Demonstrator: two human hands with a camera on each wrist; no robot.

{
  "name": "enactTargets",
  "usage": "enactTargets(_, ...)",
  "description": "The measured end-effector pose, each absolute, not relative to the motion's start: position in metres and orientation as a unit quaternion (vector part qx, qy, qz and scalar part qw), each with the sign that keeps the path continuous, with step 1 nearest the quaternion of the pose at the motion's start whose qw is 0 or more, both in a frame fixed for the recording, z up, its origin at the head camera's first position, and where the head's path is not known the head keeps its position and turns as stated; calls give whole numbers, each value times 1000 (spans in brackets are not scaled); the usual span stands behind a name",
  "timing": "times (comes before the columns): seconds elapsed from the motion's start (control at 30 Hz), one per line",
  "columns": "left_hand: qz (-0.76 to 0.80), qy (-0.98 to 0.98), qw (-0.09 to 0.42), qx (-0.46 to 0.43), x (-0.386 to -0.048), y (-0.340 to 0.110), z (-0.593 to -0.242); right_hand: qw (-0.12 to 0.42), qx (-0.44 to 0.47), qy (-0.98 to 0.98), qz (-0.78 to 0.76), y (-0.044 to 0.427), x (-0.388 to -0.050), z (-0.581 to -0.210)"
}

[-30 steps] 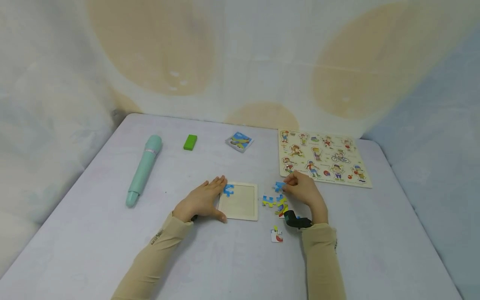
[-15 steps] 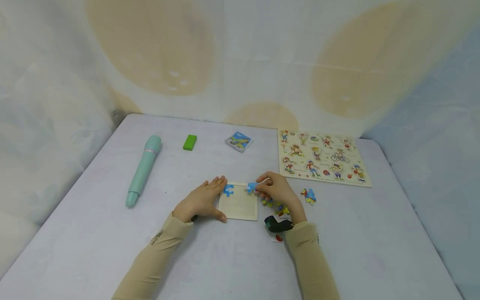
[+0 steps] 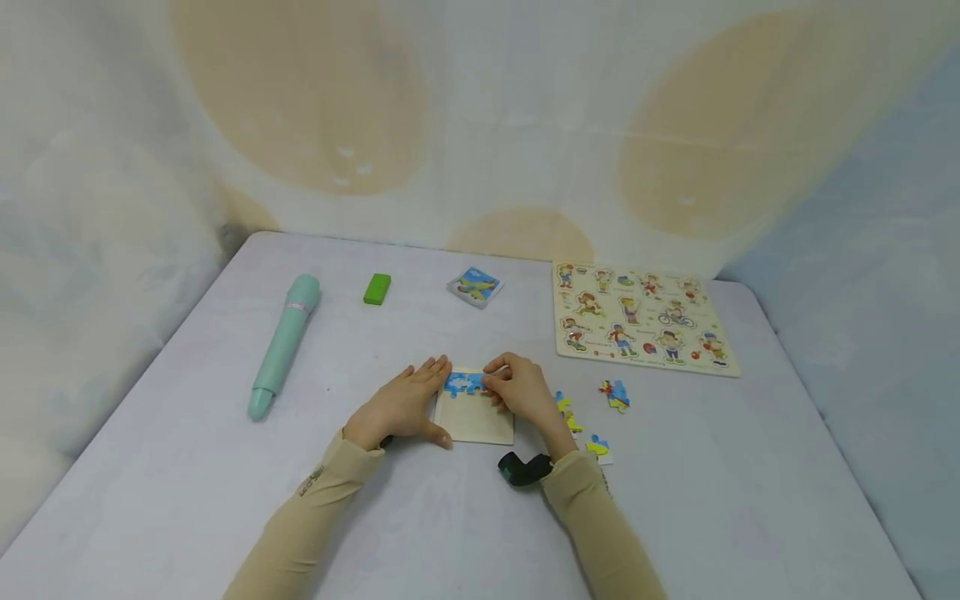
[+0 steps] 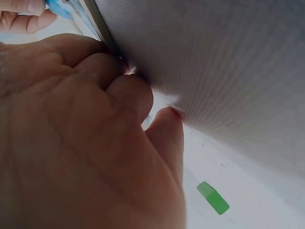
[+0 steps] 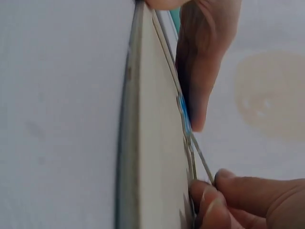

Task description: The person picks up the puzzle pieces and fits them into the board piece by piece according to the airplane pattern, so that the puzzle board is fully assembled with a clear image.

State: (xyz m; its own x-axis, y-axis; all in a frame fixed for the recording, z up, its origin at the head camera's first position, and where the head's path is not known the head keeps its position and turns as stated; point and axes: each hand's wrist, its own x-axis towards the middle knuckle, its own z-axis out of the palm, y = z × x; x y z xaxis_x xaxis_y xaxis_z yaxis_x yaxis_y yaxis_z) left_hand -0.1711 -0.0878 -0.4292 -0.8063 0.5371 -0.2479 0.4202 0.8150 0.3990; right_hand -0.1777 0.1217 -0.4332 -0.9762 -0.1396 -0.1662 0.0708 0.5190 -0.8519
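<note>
A square wooden puzzle tray [image 3: 480, 423] lies mid-table. My left hand [image 3: 405, 404] rests along its left edge, fingers extended and thumb near the lower corner. One blue jigsaw piece [image 3: 454, 384] sits in the tray's upper left corner. Beside it my right hand [image 3: 521, 390] pinches a second blue jigsaw piece [image 3: 476, 382] at the tray's top edge, touching or nearly touching the first. In the right wrist view, thumb and fingertips of the right hand [image 5: 248, 198] meet low over the tray [image 5: 159, 119]; the pinched piece is mostly hidden there.
Loose jigsaw pieces [image 3: 617, 395] lie right of the tray, some partly behind the right forearm. Behind are a wooden figure board [image 3: 645, 317], a picture card [image 3: 476, 287] and a green block [image 3: 377, 289]. A mint microphone [image 3: 285, 346] lies left.
My right hand has carried the blue piece leftward from the loose pieces into the tray, beside the first blue piece. A multicoloured piece now lies apart on the right. My left hand stays put.
</note>
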Motion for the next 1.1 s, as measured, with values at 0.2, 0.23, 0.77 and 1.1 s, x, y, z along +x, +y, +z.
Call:
enactTargets(0.2, 168, 934, 173, 263, -171, -87, -432, 37, -27, 910, -411, 114, -175, -439)
enactTargets(0.23, 166, 935, 172, 263, -171, -87, -432, 28, -28, 918, -394, 112, -175, -440)
enactTargets(0.77, 187, 932, 166, 264, -171, -88, -433, 63, -60, 918, -387, 118, -179, -442)
enactTargets(1.1, 191, 931, 168, 262, -167, -83, -435, 108, -29, 900, -420, 203, -182, -413)
